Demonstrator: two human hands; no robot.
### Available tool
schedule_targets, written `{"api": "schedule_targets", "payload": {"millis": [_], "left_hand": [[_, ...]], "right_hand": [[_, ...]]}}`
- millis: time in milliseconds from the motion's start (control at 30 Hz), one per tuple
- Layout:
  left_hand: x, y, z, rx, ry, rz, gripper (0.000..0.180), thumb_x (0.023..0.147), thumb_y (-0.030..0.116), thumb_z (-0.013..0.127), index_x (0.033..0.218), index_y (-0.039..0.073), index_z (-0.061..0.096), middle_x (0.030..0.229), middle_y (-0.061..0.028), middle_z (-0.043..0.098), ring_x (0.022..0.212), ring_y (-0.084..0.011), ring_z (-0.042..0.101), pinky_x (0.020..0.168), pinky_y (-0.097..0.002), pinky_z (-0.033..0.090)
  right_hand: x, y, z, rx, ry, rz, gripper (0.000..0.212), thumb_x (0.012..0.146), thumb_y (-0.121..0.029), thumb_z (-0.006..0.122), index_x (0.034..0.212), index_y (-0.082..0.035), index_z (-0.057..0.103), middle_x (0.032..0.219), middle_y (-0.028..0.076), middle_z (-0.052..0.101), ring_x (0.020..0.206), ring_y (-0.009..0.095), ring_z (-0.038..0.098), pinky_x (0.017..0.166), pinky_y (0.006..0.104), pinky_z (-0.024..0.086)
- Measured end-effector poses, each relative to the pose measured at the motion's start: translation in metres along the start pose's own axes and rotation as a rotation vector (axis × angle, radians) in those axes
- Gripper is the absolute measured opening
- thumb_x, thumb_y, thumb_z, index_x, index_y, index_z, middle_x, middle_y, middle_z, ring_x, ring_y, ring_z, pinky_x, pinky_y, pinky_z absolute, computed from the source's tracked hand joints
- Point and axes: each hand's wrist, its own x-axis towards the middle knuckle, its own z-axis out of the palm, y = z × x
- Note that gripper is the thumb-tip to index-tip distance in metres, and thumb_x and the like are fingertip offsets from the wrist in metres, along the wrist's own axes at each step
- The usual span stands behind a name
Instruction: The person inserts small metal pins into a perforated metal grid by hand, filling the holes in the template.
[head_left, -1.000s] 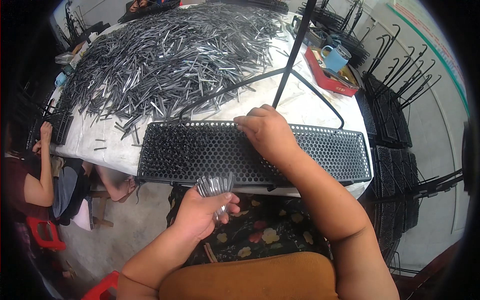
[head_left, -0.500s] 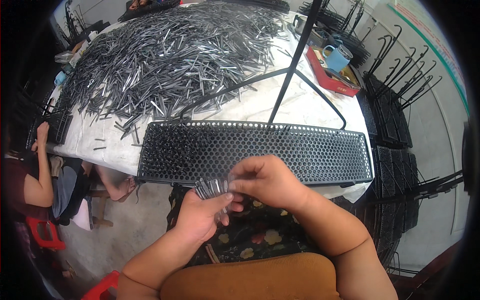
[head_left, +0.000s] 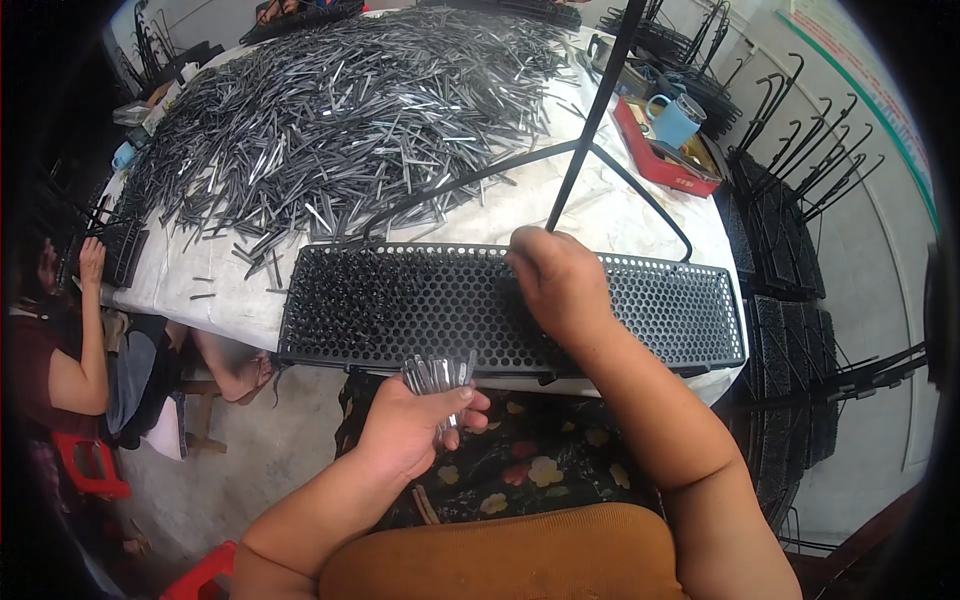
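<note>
My left hand [head_left: 405,428] is closed around a fanned bunch of thin grey strips [head_left: 437,374], just in front of a black perforated rack [head_left: 672,312]. The rack lies lengthwise along the near edge of the table. Small dark pieces [head_left: 338,300] stand in the holes of its left part, while most holes at the right are bare. Over the rack's far rim, near the middle, my right hand [head_left: 566,285] bends down with thumb and fingers pinched together. Whatever is between those fingertips is hidden.
A large heap of loose strips [head_left: 330,130] covers the white tabletop [head_left: 640,215] behind the rack. The rack's black rod handle [head_left: 592,120] rises high. A blue mug [head_left: 676,120] stands at a red box [head_left: 660,172]. Another person [head_left: 88,350] sits at left; more racks [head_left: 790,360] hang at right.
My right hand has moved from the strips in my left hand up and away to the rack's far rim. The left hand stays nearly in place, still holding the bunch.
</note>
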Motion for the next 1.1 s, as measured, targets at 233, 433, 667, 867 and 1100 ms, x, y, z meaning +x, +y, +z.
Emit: {"api": "schedule_targets", "payload": {"millis": [233,433,667,867,1100], "left_hand": [[0.002,-0.013,-0.002,0.043,-0.065,-0.021,0.018,0.084,0.013,0.066,0.096,0.001,0.065,0.086,-0.0109,0.070,0.071,-0.0176,0.068,0.047,-0.0247,0.047],[-0.023,0.029,-0.015,-0.179,-0.125,0.131,0.020,0.087,0.012,0.064,0.104,0.004,0.058,0.088,-0.0123,0.067,0.072,-0.0200,0.067,0.044,-0.0239,0.042],[-0.050,0.200,-0.094,-0.222,0.404,0.977,0.052,0.087,0.006,0.059,0.132,0.010,0.034,0.090,-0.0130,0.066,0.071,-0.0191,0.064,0.051,-0.0234,0.042],[-0.090,0.168,-0.047,0.100,0.255,0.976,0.038,0.086,0.008,0.062,0.120,0.001,0.046,0.086,-0.0126,0.067,0.065,-0.0160,0.064,0.045,-0.0230,0.043],[-0.026,0.007,-0.010,0.090,-0.132,0.090,0.018,0.087,0.008,0.064,0.102,0.001,0.057,0.084,-0.0106,0.069,0.070,-0.0165,0.067,0.043,-0.0219,0.042]], "right_hand": [[-0.015,-0.005,-0.005,-0.025,-0.104,-0.064,0.013,0.071,-0.003,0.069,0.084,-0.004,0.066,0.083,0.013,0.059,0.084,0.036,0.056,0.075,0.0437,0.049],[-0.020,-0.028,-0.018,0.042,-0.043,-0.100,0.022,0.068,0.003,0.068,0.089,-0.002,0.063,0.090,0.014,0.060,0.088,0.034,0.055,0.079,0.0407,0.046],[-0.024,-0.014,0.001,0.259,-0.011,0.233,0.071,0.074,0.008,0.064,0.137,-0.004,0.034,0.098,0.012,0.059,0.089,0.024,0.057,0.079,0.0328,0.047],[-0.032,-0.013,-0.013,0.167,-0.165,0.009,0.051,0.075,0.003,0.067,0.123,-0.002,0.051,0.099,0.013,0.061,0.089,0.024,0.060,0.078,0.0347,0.049],[-0.037,-0.059,-0.037,1.041,-0.628,0.531,0.021,0.084,-0.002,0.067,0.104,-0.001,0.064,0.094,0.005,0.067,0.088,0.011,0.062,0.078,0.0260,0.051]]}}
